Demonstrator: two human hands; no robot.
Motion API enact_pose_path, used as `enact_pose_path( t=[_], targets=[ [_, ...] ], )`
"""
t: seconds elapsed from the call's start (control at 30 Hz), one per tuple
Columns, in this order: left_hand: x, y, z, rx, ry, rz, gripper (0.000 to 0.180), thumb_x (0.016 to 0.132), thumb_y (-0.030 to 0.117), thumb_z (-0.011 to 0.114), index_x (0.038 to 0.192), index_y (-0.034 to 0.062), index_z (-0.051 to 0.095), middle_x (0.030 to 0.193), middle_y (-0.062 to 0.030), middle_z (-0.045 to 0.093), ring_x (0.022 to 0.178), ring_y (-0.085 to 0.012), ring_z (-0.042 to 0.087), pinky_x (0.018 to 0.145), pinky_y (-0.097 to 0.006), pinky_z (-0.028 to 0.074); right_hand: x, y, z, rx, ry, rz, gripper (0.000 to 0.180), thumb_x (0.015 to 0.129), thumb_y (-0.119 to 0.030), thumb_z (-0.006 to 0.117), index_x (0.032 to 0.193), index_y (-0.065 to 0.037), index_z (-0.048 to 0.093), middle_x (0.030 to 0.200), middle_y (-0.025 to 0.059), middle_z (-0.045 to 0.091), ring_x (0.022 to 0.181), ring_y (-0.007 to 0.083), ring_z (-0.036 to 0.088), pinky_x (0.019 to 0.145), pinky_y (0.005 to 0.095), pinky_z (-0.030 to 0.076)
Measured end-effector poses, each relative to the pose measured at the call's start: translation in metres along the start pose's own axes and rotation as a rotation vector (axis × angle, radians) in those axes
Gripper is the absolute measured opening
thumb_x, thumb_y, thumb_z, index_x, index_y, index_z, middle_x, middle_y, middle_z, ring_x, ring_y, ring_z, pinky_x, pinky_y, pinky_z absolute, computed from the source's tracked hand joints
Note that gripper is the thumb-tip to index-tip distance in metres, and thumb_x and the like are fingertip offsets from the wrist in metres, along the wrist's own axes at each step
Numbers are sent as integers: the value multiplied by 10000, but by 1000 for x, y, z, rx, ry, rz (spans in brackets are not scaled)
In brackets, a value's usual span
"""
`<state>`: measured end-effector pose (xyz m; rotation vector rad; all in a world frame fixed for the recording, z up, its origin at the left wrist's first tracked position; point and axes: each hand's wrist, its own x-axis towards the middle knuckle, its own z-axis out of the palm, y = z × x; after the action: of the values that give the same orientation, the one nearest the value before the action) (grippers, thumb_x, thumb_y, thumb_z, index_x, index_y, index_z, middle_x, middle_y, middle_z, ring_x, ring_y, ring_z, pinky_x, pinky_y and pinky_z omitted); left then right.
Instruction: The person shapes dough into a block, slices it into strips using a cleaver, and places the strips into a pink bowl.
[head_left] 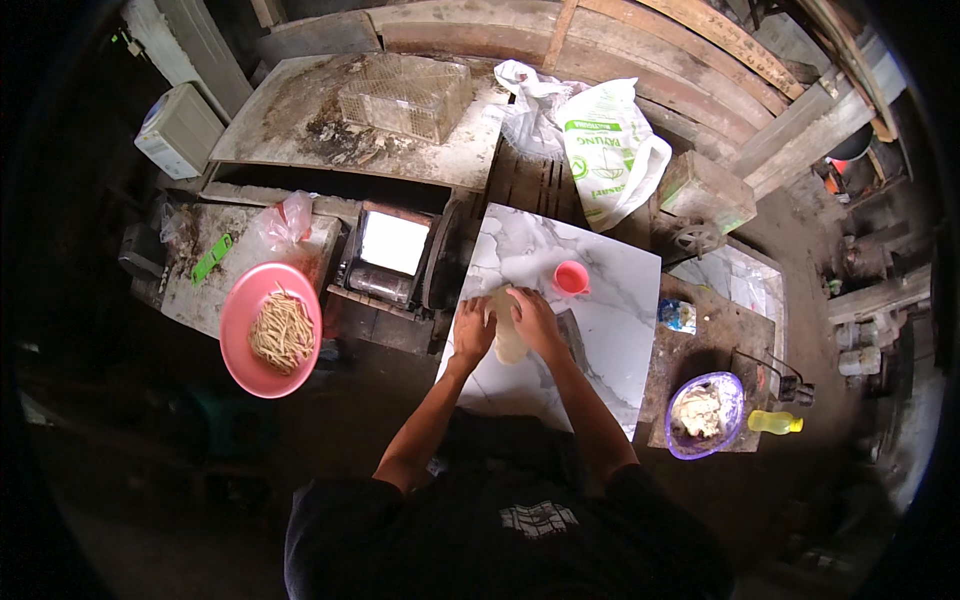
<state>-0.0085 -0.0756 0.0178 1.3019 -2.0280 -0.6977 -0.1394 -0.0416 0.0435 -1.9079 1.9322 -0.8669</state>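
Note:
A flat, elongated piece of pale dough [510, 343] lies on a white marble-patterned tabletop [612, 345] in front of me. My left hand [473, 332] rests along its left edge, fingers stretched out. My right hand [533, 316] lies at its upper right side, with the fingers extended and slightly curved over the dough. Neither hand is wrapped round anything. A pink cup [571, 278] stands just beyond my right hand. Beside my right forearm lies a flat grey piece [571, 335], partly hidden by the arm; its kind is unclear.
To the left, a pink basin [231, 330] holds many thin pale strips, near a machine with a bright white panel [393, 242]. On the right are a purple basin [737, 420] with a whitish mass and a yellow bottle [773, 422]. A white sack [612, 150] and wire basket [405, 97] stand behind.

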Motion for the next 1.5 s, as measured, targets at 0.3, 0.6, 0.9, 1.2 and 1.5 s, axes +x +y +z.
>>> enact_pose_path(
  t=[0.3, 0.6, 0.9, 1.2, 1.5],
  targets=[
    [3, 2, 11, 273, -124, -75, 185, 738, 178, 511, 870, 53, 544, 910, -129, 490, 894, -305, 423, 730, -411, 369, 10, 20, 25, -67, -102, -120, 341, 667, -20, 510, 1008, -26, 524, 1000, 145, 541, 941, 284, 495, 796, 373, 402],
    [6, -11, -4, 79, -105, -98, 84, 738, 96, 511, 779, 36, 553, 811, -142, 539, 802, -317, 482, 693, -399, 393, 5, 12, 39, -152, -78, -161, 237, 650, -29, 521, 888, -34, 521, 933, 116, 489, 902, 281, 465, 729, 381, 379],
    [2, -25, -7, -103, -64, 27, 90, 722, 25, 530, 806, 5, 504, 784, -170, 540, 729, -336, 516, 640, -395, 414, 17, 10, 40, -23, -92, -216, 202, 630, -12, 543, 829, -25, 510, 857, 126, 494, 879, 297, 461, 745, 394, 376],
    [5, -8, -26, -508, -309, -68, 184, 749, 60, 567, 914, -5, 518, 851, -132, 578, 720, -181, 566, 593, -279, 442, 13, 6, 12, 229, -317, -83, 55, 753, -74, 491, 773, -24, 495, 815, 146, 566, 801, 317, 529, 655, 394, 403],
    [20, 18, -52, -467, -486, -27, 181, 768, 75, 559, 928, -10, 564, 749, -86, 607, 607, -101, 515, 567, -248, 424, 10, -31, -46, 212, -193, -119, 76, 766, -90, 491, 795, -20, 489, 743, 146, 559, 721, 325, 535, 606, 387, 401]
  ],
)
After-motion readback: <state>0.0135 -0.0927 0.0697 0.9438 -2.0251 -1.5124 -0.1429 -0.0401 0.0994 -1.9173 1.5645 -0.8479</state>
